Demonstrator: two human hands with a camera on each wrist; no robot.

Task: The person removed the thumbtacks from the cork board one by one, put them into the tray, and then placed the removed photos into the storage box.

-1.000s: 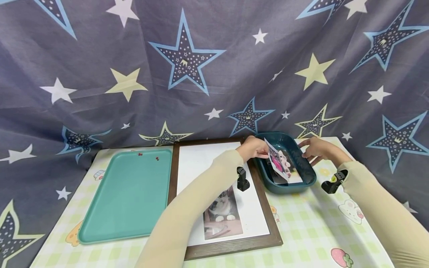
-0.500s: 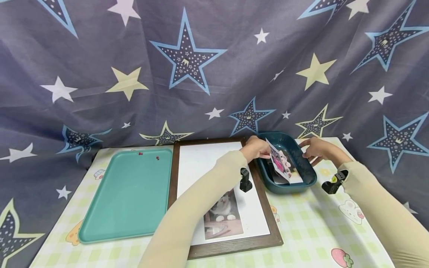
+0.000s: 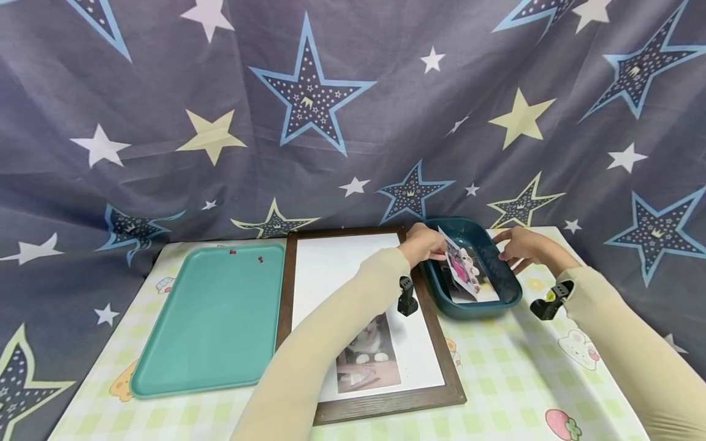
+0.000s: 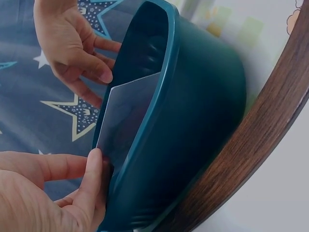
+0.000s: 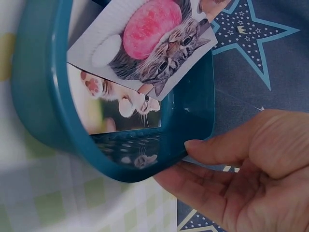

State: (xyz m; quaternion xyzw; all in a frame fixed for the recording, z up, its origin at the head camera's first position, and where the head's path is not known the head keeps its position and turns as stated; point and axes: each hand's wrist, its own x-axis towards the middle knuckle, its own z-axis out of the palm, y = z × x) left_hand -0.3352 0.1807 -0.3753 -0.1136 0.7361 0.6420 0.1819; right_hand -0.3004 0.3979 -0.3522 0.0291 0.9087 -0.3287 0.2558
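My left hand (image 3: 423,244) reaches over the near-left rim of a dark teal plastic bin (image 3: 469,311). Its thumb and fingers pinch the edge of a cat photo (image 5: 157,46) with a pink ball, which stands tilted up inside the bin. In the left wrist view the photo's plain back (image 4: 130,104) faces the camera. Across the bin, my right hand (image 5: 256,169) grips the rim, thumb on top and fingers outside. Another photo (image 5: 118,106), of a kitten with a raised paw, lies below in the bin, partly covered by the held one.
Left of the bin lies a white board in a brown wooden frame (image 3: 386,403), with a cat photo (image 3: 369,361) on its lower part, partly behind my left sleeve. Farther left is a flat green tray (image 3: 209,324) holding small red pieces (image 3: 260,259) near its back edge. A star-patterned curtain hangs behind.
My left hand has shifted slightly right, and the pinched photo moved a little with it. The right hand keeps its place on the bin rim.
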